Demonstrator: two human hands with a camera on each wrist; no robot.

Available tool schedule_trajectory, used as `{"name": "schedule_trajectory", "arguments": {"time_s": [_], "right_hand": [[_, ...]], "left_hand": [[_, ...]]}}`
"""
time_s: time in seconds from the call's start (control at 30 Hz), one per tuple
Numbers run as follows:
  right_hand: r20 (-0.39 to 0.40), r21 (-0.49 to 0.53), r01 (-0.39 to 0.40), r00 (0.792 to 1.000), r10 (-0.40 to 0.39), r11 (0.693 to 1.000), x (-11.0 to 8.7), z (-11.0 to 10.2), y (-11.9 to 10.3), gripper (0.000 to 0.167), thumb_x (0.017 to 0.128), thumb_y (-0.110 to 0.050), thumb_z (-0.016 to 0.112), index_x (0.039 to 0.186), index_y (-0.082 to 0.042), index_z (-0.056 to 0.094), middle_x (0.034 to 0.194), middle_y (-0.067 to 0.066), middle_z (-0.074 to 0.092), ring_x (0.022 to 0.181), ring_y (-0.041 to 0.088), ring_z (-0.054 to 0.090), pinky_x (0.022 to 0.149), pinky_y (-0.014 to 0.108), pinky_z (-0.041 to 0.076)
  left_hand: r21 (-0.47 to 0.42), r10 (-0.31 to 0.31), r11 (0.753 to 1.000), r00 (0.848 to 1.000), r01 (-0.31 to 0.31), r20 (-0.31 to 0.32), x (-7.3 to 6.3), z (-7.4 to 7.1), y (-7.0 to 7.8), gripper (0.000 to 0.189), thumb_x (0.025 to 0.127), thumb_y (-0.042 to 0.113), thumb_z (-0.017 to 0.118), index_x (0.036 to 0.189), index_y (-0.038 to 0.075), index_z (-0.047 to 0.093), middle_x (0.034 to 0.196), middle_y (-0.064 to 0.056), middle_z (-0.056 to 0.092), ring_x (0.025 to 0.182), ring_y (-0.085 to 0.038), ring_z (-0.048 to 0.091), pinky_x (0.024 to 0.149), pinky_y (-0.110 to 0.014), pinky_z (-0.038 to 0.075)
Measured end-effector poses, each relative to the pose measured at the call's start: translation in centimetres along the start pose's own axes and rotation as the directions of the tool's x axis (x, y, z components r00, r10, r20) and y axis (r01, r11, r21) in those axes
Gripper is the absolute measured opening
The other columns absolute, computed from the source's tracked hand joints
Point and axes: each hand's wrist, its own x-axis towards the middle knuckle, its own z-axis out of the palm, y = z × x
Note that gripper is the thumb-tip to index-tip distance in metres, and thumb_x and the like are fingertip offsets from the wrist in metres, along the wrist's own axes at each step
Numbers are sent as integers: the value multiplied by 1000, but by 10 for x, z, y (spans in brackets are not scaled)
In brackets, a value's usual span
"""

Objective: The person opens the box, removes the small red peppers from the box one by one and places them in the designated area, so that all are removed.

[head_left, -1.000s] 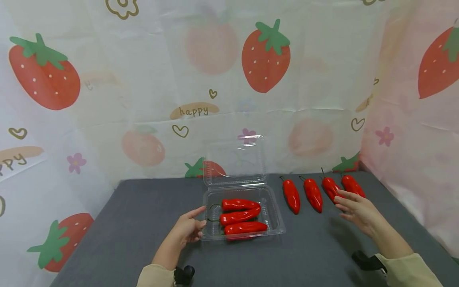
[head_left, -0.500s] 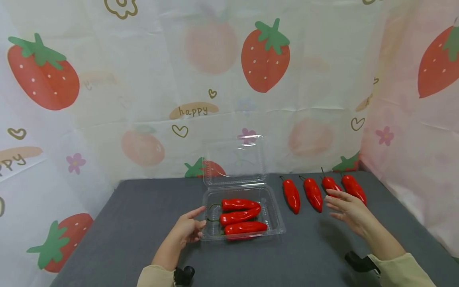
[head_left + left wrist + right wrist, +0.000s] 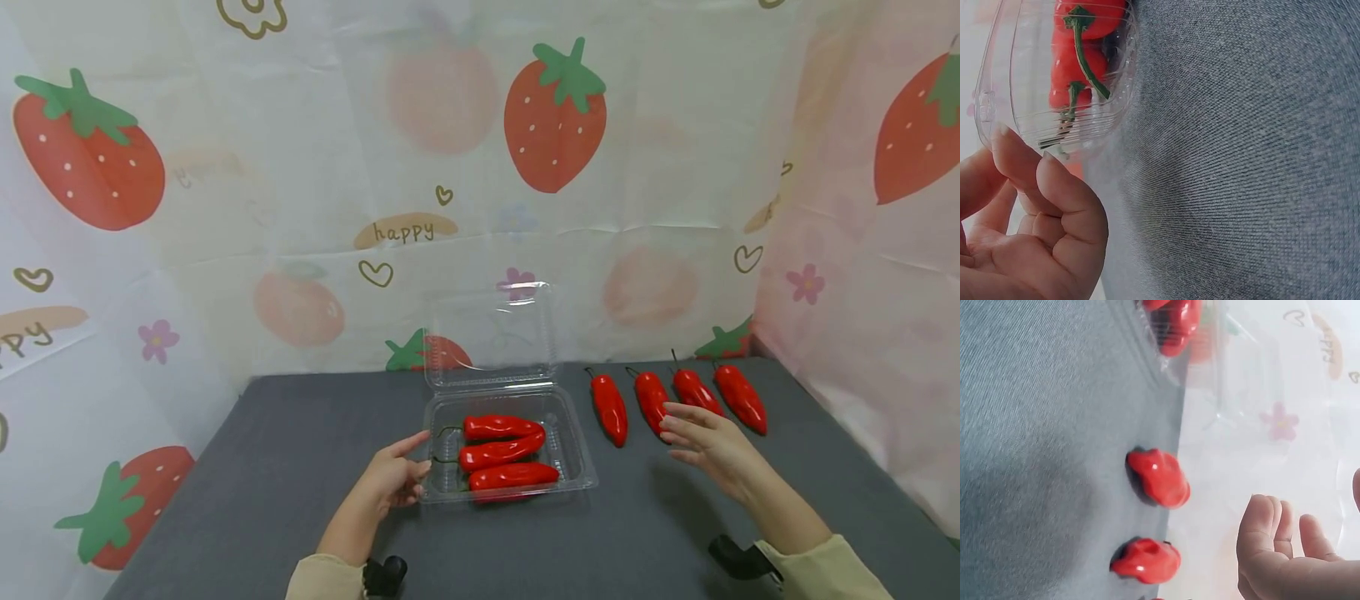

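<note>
A clear plastic clamshell container (image 3: 576, 433) stands with its lid (image 3: 489, 333) raised. Inside lie three glossy red peppers (image 3: 513, 476), two of them with green stems toward the left. My left hand (image 3: 393, 477) pinches the container's left rim; in the left wrist view its fingertips (image 3: 1007, 140) meet the clear edge. My right hand (image 3: 708, 446) hovers with relaxed fingers and nothing in them, overlapping the lower end of a loose red pepper (image 3: 651, 398). Another loose pepper (image 3: 609, 410) lies between that one and the container.
Two more red peppers (image 3: 693, 390) lie farther right in the row on the grey cloth-covered table (image 3: 322, 433). A strawberry-print curtain (image 3: 337, 167) rises behind the table's back edge and along both sides.
My right hand has moved left along the row, from near the rightmost peppers to the second from the left. My left hand, the container and the peppers have stayed put.
</note>
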Motion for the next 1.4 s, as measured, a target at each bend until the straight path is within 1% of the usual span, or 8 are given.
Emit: {"name": "schedule_trajectory", "arguments": {"time_s": [0.27,0.57,0.77,0.97,1.07,1.17,1.3,1.4], "right_hand": [[25,37,46,999,-47,998,0,17,-4,62,101,-23,53,144,13,26,114,-2,57,99,6,61,88,27,50],[102,57,61,992,-67,997,3,46,-6,60,102,-21,52,143,14,27,119,5,56,109,18,60,91,29,49],[133,53,55,989,-62,997,5,67,-6,58,100,-21,55,141,13,32,123,11,56,115,26,58,93,32,48],[150,48,41,987,-48,998,7,84,-3,58,99,-21,57,141,12,34,133,25,46,118,32,56,95,34,47],[159,22,44,986,-47,999,8,94,-3,58,98,-20,58,140,12,36,135,27,44,119,35,53,97,38,46],[145,-40,55,988,-49,998,10,106,-4,55,96,-20,61,138,10,42,132,26,50,118,37,54,98,45,45],[119,-140,65,992,-48,988,13,122,-4,50,94,-21,65,134,6,50,125,20,58,111,32,57,97,51,44],[118,-202,87,991,-64,976,19,132,0,48,93,-20,66,131,6,53,119,15,62,108,28,58,94,50,46]], "left_hand": [[-4,5,1000,1000,-5,-6,2,1,-1,52,92,-3,57,143,4,47,63,-1,47,47,-10,45,47,-24,40],[-2,6,1000,1000,-6,0,1,-1,0,52,93,-2,56,144,4,46,63,-1,46,47,-10,45,47,-23,40],[-2,6,1000,1000,-6,-1,2,-2,-1,53,93,-1,57,144,3,45,64,-1,47,47,-10,45,47,-23,41],[-2,10,1000,1000,-10,-2,2,-1,-2,53,93,-1,57,145,3,44,67,-1,50,47,-10,45,48,-23,41],[0,2,1000,1000,-2,-7,2,-1,-1,53,93,-2,57,144,4,45,67,-2,50,47,-10,46,47,-23,41],[3,-5,1000,1000,5,-12,3,-1,-1,52,92,-3,57,143,4,47,67,-2,51,47,-10,46,47,-23,41],[4,-8,1000,1000,8,-12,3,0,-1,52,92,-3,57,143,5,48,67,-2,52,47,-10,46,47,-23,41],[2,-10,1000,1000,10,-12,3,0,-1,52,92,-3,57,143,5,48,67,-2,51,47,-10,46,47,-23,41]]}}
